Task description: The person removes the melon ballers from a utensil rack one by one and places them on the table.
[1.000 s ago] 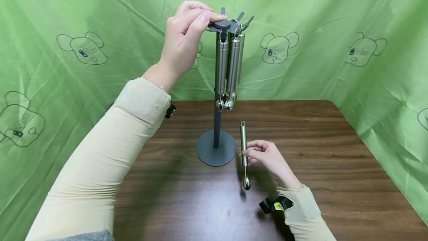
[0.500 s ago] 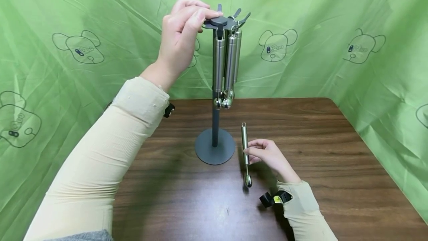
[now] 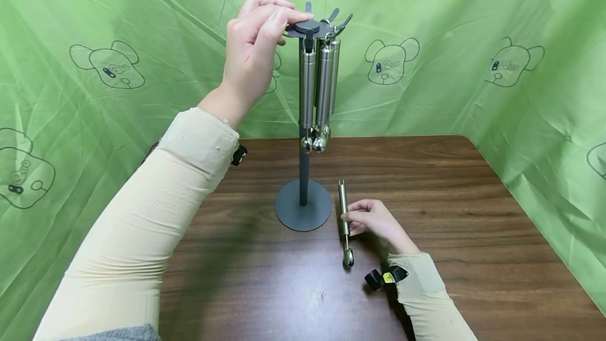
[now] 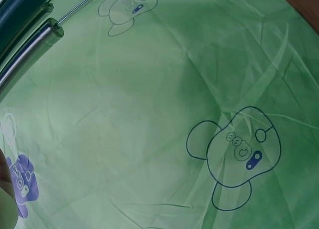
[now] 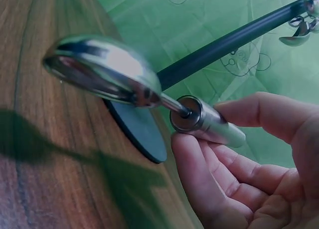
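In the head view my left hand is at the top of a dark grey hanging stand. Its index finger lies over the top disc, and thumb and fingers grip the left edge. Several steel melon ballers hang from the hooks, scoops downward. My right hand, right of the round base, pinches another melon baller by its cylindrical handle. Its ring end points away and its oval scoop toward me. In the right wrist view the scoop is above the table, apart from its shadow. The left wrist view barely shows the left hand.
A brown wood-grain table carries the stand. Green cloth printed with bear outlines surrounds it at the back and sides. A black wrist device sits on the right cuff.
My right hand lowers the melon baller slightly, and its ring end tips down. The left hand keeps its place on the stand's top. The head view has shifted a little.
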`<state>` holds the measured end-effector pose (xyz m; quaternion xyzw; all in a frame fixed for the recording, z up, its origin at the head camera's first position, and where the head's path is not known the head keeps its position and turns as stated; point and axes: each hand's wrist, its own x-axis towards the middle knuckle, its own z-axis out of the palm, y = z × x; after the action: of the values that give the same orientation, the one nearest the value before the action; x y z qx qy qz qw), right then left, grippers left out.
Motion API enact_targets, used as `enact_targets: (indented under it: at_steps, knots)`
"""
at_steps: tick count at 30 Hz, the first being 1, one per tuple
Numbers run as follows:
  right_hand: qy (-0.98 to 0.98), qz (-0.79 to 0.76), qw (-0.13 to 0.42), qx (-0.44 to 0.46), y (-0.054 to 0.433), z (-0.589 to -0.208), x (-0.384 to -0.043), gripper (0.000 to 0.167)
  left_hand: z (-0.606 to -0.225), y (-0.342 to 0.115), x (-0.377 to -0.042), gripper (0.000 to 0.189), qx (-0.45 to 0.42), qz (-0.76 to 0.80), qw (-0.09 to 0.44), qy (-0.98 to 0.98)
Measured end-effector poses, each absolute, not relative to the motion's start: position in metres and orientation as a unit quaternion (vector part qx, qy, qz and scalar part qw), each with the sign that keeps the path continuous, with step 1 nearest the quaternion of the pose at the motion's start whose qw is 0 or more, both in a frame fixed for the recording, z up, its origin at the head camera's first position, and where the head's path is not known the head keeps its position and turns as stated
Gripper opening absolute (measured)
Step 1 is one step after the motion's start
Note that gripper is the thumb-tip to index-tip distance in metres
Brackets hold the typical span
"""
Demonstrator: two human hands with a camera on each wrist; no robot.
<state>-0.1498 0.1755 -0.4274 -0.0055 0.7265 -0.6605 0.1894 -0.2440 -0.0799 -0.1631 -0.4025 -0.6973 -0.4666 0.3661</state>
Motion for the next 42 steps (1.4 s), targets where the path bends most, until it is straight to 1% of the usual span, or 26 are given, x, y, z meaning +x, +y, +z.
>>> enact_targets:
  at_steps: [8, 15, 22, 30, 34, 40, 42]
  knots:
    - [0.726, -0.653, 0.215, 0.009, 0.173, -0.440, -0.153, 0.028, -0.164, -0.077, -0.245, 0.039, -0.391, -0.479, 0.378, -0.689]
    - [0.751, -0.628, 0.203, 0.022, 0.169, -0.443, -0.152, 0.025, -0.165, -0.075, -0.246, 0.039, -0.389, -0.486, 0.384, -0.682]
    - [0.785, -0.585, 0.199, 0.033, 0.167, -0.444, -0.149, 0.019, -0.167, -0.073, -0.246, 0.039, -0.385, -0.491, 0.392, -0.676]
    - [0.805, -0.558, 0.197, 0.041, 0.166, -0.443, -0.148, 0.017, -0.168, -0.071, -0.246, 0.039, -0.378, -0.496, 0.399, -0.672]
    - [0.804, -0.558, 0.199, 0.044, 0.165, -0.442, -0.148, 0.021, -0.168, -0.070, -0.246, 0.039, -0.375, -0.500, 0.398, -0.671]
    - [0.796, -0.569, 0.202, 0.043, 0.163, -0.442, -0.148, 0.039, -0.168, -0.070, -0.246, 0.039, -0.376, -0.501, 0.398, -0.671]
    - [0.797, -0.568, 0.202, 0.041, 0.164, -0.443, -0.148, 0.042, -0.168, -0.070, -0.246, 0.039, -0.375, -0.501, 0.397, -0.671]
